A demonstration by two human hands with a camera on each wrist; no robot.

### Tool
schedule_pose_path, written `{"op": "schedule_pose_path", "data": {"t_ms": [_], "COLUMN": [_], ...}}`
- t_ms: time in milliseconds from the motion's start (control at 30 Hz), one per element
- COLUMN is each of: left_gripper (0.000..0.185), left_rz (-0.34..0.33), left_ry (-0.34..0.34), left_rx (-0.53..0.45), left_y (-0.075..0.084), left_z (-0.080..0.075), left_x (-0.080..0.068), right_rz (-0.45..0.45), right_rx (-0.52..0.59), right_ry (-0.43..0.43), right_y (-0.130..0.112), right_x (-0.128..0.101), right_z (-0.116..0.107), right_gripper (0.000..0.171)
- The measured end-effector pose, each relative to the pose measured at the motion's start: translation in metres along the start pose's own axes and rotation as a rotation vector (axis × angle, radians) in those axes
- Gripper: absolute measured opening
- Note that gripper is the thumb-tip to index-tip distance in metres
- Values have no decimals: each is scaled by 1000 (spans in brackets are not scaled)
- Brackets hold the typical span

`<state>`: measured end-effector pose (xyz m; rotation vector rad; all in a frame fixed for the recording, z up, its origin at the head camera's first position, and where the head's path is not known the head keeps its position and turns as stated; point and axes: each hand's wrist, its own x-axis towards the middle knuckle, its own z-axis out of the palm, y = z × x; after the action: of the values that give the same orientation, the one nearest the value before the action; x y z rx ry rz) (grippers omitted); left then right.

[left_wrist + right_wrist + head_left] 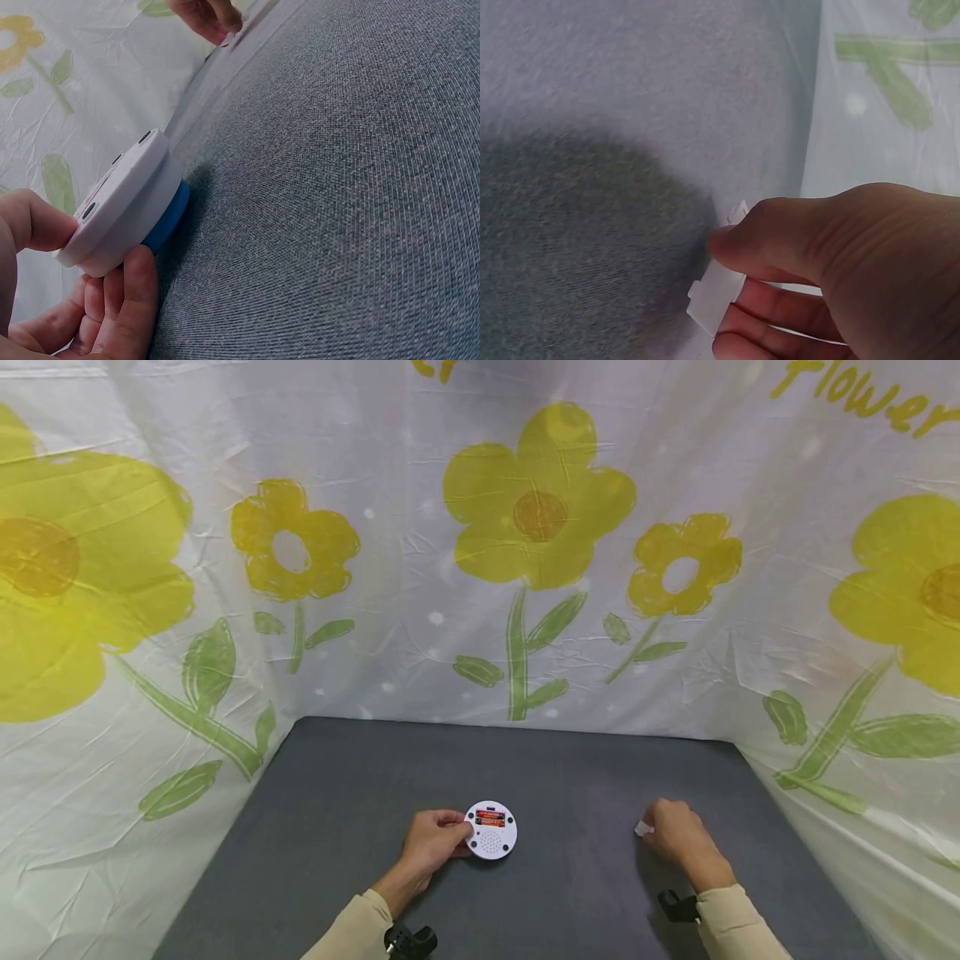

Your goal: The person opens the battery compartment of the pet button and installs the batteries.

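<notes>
A round white battery-powered device [491,843] shows its underside, with two red batteries [491,817] in an uncovered compartment, dotted speaker holes and small dark feet. My left hand [435,842] grips its left edge, thumb on the upper face and fingers beneath. In the left wrist view the device [124,202] is tilted, and a blue part [169,217] sits under its white body, close to the cloth. Off to the right, my right hand [678,835] pinches a small white battery cover [718,292] between thumb and fingers; a small tab juts from the cover's edge.
A dark grey cloth-covered table [360,768] lies under both hands. White curtains [405,635] printed with yellow flowers stand behind it and along both sides. Black wrist cameras [678,907] are strapped at both sleeves.
</notes>
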<state>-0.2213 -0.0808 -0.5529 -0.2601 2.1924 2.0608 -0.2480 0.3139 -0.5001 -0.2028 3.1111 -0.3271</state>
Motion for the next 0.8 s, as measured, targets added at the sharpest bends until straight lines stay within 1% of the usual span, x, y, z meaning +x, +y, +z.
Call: {"op": "schedule_pose_path", "data": {"t_ms": [100,333,500,800], "left_gripper": [29,31,32,34], "left_rz": [-3,14,17,10], "left_ry": [3,2,-2,-1], "left_rx": [3,-8,-5,-6], "left_y": [0,0,0,0], "left_z": [0,0,0,0], "left_x": [0,0,0,0], "right_rz": [-12,-55,-81,-147], "right_rx": [12,21,28,41], "right_ry": [14,55,50,49], "right_y": [-3,-19,-34,-65], "right_x": [1,9,15,27], "right_z": [-2,-9,-13,-12], "right_gripper": [13,4,4,3]}}
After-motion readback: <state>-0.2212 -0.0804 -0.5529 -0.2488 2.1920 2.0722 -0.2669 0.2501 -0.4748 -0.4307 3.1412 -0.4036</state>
